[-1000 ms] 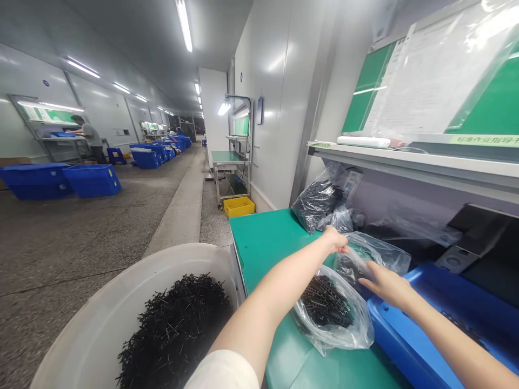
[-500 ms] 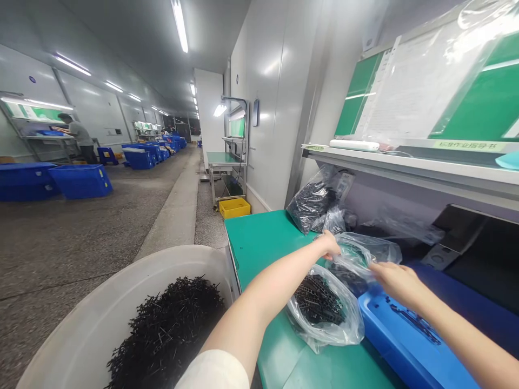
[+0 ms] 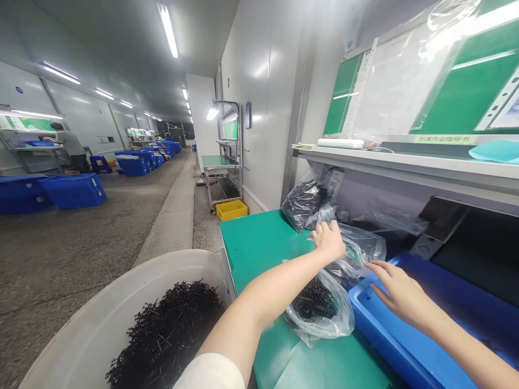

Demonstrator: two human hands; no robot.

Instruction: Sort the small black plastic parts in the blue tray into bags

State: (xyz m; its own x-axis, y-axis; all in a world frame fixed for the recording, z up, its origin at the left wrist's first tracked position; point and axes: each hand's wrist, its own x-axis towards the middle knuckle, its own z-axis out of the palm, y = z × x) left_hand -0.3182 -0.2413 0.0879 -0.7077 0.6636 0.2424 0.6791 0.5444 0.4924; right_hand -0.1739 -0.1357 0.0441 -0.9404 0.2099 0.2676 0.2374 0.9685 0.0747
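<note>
The bench (image 3: 259, 243) presents a flat green top, edged in a pale strip at its left side. Directly on this top stand three clear bags — one at the far end, two nearer. The far bag (image 3: 300, 204) is bulky and packed with dark parts. The middle bag (image 3: 371, 247) is loose and crumpled. The front bag (image 3: 344, 323) has its mouth open upward, dark parts inside. A blue tray (image 3: 383, 341) lies at the right, beside the front bag. The shelf (image 3: 389, 163), mounted above, carries a white device (image 3: 340, 143) and — farther right — a turquoise cloth (image 3: 497, 152).
</note>
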